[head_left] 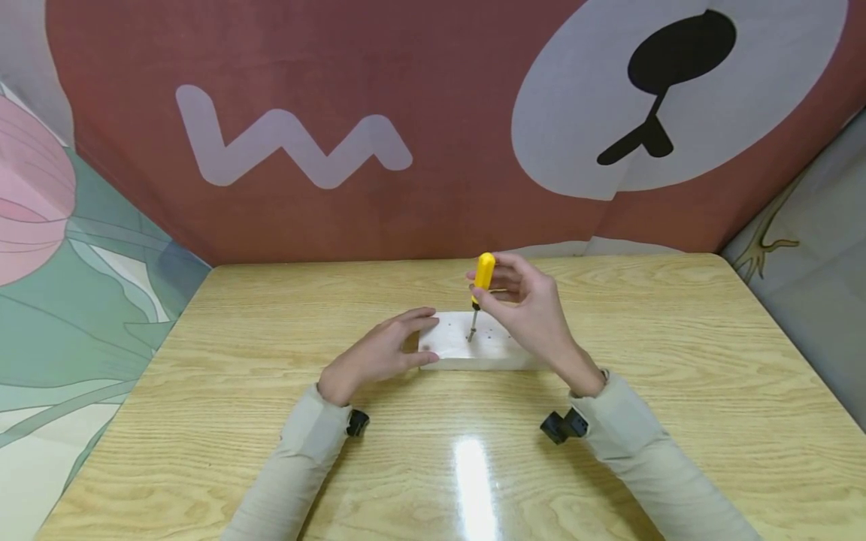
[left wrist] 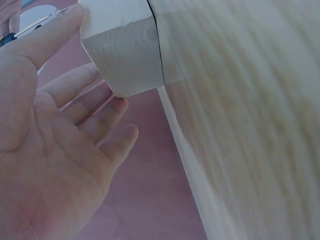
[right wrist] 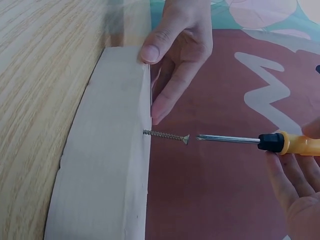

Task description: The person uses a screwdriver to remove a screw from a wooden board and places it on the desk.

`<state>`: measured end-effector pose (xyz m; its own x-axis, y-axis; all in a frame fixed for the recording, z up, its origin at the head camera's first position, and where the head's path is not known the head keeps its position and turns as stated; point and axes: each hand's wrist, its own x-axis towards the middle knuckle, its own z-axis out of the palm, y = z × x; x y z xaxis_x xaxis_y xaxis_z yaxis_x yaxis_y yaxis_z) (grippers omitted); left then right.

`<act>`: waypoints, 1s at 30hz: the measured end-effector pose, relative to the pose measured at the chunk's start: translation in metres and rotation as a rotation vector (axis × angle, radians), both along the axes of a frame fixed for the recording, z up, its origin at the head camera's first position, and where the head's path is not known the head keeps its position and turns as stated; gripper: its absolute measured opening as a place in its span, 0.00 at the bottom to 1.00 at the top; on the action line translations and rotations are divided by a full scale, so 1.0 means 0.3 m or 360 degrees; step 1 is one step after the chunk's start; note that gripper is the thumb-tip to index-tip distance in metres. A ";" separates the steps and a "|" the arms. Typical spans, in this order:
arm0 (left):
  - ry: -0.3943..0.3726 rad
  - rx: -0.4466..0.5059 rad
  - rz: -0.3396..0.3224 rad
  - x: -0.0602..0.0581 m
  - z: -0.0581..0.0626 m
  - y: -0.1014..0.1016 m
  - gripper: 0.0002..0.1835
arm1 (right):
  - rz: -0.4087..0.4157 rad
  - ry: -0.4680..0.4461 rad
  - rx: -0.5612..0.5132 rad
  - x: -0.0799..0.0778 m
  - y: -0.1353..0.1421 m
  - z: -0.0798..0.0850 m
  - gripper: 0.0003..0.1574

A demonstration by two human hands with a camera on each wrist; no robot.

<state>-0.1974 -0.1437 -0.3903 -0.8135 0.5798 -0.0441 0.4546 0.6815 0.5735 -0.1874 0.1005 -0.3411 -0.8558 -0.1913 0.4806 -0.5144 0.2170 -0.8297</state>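
Observation:
A pale wooden block (head_left: pixel 449 344) with several small holes in its top lies on the table. My left hand (head_left: pixel 382 353) steadies its left end, the thumb at the near edge and the fingers at the far edge. In my right hand (head_left: pixel 537 312) is a screwdriver (head_left: pixel 484 272) with a yellow handle and a black collar, held between thumb and fingers above the block. A screw (right wrist: pixel 165 135) stands upright in the block, most of its thread exposed. The right wrist view shows a small gap between the screwdriver's tip and the screw head.
The wood-grain table (head_left: pixel 284 300) reaches back to a red printed cloth (head_left: pixel 304 218). Patterned cloth also hangs at the left and right sides. Small black cameras (head_left: pixel 564 426) are strapped at both wrists.

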 end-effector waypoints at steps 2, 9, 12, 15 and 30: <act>0.0002 -0.0001 0.0002 0.000 0.000 0.000 0.35 | -0.0006 0.0005 -0.0004 0.000 0.001 0.004 0.24; 0.0024 0.0001 0.0003 0.000 -0.004 -0.001 0.35 | -0.0029 0.0028 0.0000 -0.002 0.011 0.006 0.25; 0.0027 -0.0008 0.0007 0.000 -0.004 0.000 0.36 | -0.0041 0.0046 0.0013 -0.001 0.017 0.007 0.25; 0.0028 -0.0022 0.0010 0.002 -0.003 0.002 0.36 | -0.0053 0.0048 0.0019 0.001 0.023 0.009 0.25; 0.0098 -0.0013 -0.0037 0.006 0.007 0.023 0.36 | -0.0183 0.0087 0.0207 -0.003 0.072 0.008 0.28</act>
